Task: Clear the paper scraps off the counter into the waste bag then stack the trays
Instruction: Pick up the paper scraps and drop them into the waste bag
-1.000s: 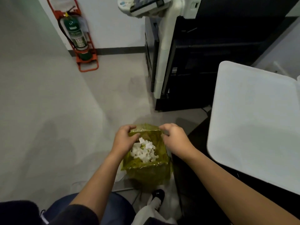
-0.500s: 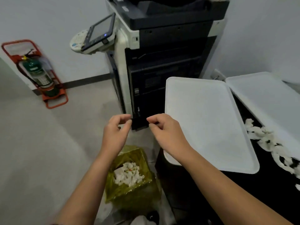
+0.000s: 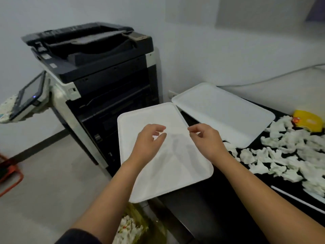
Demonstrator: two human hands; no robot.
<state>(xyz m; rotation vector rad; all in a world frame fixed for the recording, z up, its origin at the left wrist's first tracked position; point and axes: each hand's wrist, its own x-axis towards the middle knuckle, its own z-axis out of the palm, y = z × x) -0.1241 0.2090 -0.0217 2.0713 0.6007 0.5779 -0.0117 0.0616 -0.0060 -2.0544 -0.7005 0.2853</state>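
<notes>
Head view looks down past a large office copier (image 3: 98, 81) at ten o'clock, standing on the floor against the wall beside the dark table (image 3: 207, 205). On the table, two white trays lie flat and unstacked: the near tray (image 3: 168, 173) at the centre, hanging a little over the table's left edge, probably so scraps can be slid off it toward the bag below, and the far tray (image 3: 226, 113) at one o'clock, its corner just touching the near one. A wide scatter of crumpled paper scraps (image 3: 288, 155) covers the table at three o'clock, so the clearing is, by my judgement, well short of done and stacking must wait. A yellow packet (image 3: 307, 120) sits behind the scraps at two o'clock. The yellow-green waste bag (image 3: 140, 224) stands on the floor at six o'clock, right under the table's edge, already holding white scraps; that spot lets a handful drop straight in. Above the near tray hover the left hand (image 3: 149, 143) and right hand (image 3: 205, 140), close together, fingers loosely curled with thumb near forefinger and nothing visible between them; both look released and empty, seemingly free to reach right for more scraps.
</notes>
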